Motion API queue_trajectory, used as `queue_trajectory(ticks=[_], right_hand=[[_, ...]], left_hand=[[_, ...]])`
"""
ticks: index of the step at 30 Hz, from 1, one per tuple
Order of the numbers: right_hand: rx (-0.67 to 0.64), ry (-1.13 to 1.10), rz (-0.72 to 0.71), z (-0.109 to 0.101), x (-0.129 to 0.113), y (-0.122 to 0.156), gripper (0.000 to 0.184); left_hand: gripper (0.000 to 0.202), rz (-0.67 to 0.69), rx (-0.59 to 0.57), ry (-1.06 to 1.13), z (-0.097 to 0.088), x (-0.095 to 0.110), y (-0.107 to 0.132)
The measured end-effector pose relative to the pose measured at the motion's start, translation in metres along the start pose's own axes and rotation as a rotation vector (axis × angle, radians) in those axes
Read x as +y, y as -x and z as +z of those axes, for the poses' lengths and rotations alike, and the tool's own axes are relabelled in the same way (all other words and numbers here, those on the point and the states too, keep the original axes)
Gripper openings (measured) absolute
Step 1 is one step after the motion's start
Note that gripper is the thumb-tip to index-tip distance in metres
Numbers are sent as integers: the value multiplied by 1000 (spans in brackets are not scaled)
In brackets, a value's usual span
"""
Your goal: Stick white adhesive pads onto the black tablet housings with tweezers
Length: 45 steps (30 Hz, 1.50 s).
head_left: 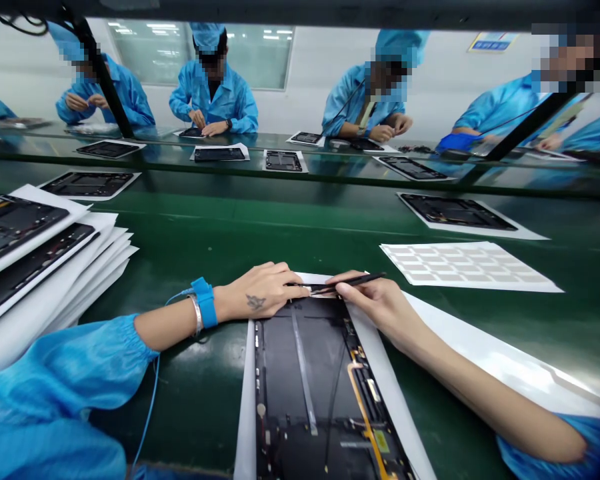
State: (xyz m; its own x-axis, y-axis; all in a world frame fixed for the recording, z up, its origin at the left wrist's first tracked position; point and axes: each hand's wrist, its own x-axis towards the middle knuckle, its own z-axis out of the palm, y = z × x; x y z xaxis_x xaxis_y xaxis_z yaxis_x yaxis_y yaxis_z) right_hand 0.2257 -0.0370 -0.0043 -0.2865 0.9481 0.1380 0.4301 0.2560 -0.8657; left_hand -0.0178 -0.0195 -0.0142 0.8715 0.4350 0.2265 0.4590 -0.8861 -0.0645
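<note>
A black tablet housing (325, 373) with orange flex cables lies on a white sheet (243, 413) in front of me. At its far edge, my right hand (375, 297) is closed around dark tweezers (363, 280), whose tips point left. My left hand (263, 290) rests on the far left corner of the housing. Its fingers are bent toward the tweezer tips, near a small pale piece (305, 291); whether they pinch it I cannot tell. A blue wrist strap (205, 303) with a cord is on my left wrist.
Tablet housings interleaved with white sheets form a stack (80, 267) at left. A sheet of grey labels (470, 265) and a housing (463, 212) lie at right. Across the green bench (220, 233), co-workers in blue sit behind a raised ledge (330, 181) with more housings.
</note>
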Motion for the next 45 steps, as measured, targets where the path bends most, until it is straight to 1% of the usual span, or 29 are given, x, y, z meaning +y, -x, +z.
queue_trajectory(ticks=[7, 12, 18, 21, 24, 26, 28, 30, 31, 33, 35, 37, 38, 40, 41, 43, 45], right_hand=[[-12, -20, 58, -13, 5, 0, 48], [41, -28, 93, -24, 12, 4, 45], [64, -74, 138, -33, 16, 5, 46], [159, -164, 173, -37, 22, 2, 45], [274, -278, 193, -38, 29, -1, 48], [319, -317, 194, -37, 32, -3, 51], [358, -325, 188, -36, 31, -4, 52], [389, -324, 169, -37, 29, -4, 52], [398, -323, 152, -37, 28, -4, 52], [400, -306, 96, -38, 26, -3, 51], [382, -239, 11, -37, 25, 0, 47], [339, -111, -92, -33, 25, 4, 38], [299, -34, -153, -30, 25, 7, 32], [175, 123, -295, -21, 26, 11, 22], [109, 196, -369, -16, 27, 12, 21], [1, 326, -500, -6, 30, 15, 23], [-68, 429, -600, 1, 33, 16, 29]], left_hand=[[36, -6, 2, 25, 1, 0, 0], [35, 1, 21, 41, 2, -2, 1], [36, 18, -1, 29, 1, -1, 1], [33, 2, -53, -9, -2, -1, -5], [23, -64, -101, 4, -9, -6, -22], [17, -89, -163, 104, -16, -12, -37], [11, -106, -275, 242, -23, -19, -54], [11, -136, -380, 358, -27, -22, -70], [11, -145, -410, 401, -28, -23, -78], [10, -154, -416, 454, -25, -20, -91], [13, -164, -374, 469, -17, -16, -98], [17, -182, -306, 472, -8, -14, -98], [15, -183, -267, 483, -5, -14, -94], [5, -178, -187, 547, 0, -16, -81], [7, -177, -146, 600, 0, -18, -72], [16, -177, -74, 724, -2, -21, -54], [18, -178, -21, 831, -4, -22, -39]])
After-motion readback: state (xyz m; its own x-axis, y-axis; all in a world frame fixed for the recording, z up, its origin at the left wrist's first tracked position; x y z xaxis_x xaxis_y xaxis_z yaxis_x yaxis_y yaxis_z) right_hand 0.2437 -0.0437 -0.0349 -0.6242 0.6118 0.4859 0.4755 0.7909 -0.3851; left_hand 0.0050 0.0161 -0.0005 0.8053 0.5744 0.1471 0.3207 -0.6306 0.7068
